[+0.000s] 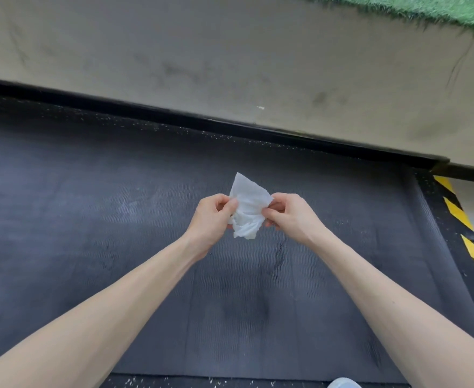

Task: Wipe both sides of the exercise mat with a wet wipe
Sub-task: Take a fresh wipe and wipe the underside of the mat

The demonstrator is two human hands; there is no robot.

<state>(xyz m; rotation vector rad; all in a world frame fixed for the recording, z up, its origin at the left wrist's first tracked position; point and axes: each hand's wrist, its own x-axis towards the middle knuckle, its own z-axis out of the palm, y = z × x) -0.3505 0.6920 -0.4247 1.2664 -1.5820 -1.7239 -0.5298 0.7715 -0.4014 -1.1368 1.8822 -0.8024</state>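
A dark grey ribbed exercise mat [118, 233] lies flat on the floor and fills most of the view. Above its middle I hold a crumpled white wet wipe [247, 211] between both hands. My left hand [212, 219] pinches the wipe's left side with thumb and fingers. My right hand [289, 217] pinches its right side. The wipe's upper corner sticks up free, and its lower part hangs bunched between the hands, clear of the mat. Paler smears and a dark scuff mark show on the mat's surface.
A beige wall [230, 65] with a black skirting strip [230, 124] runs behind the mat. Yellow-and-black hazard tape [465, 228] borders the floor at the right. Green turf [440, 9] shows top right. Speckled black flooring [174, 383] edges the mat near me, with a pale object [343, 383] at the bottom edge.
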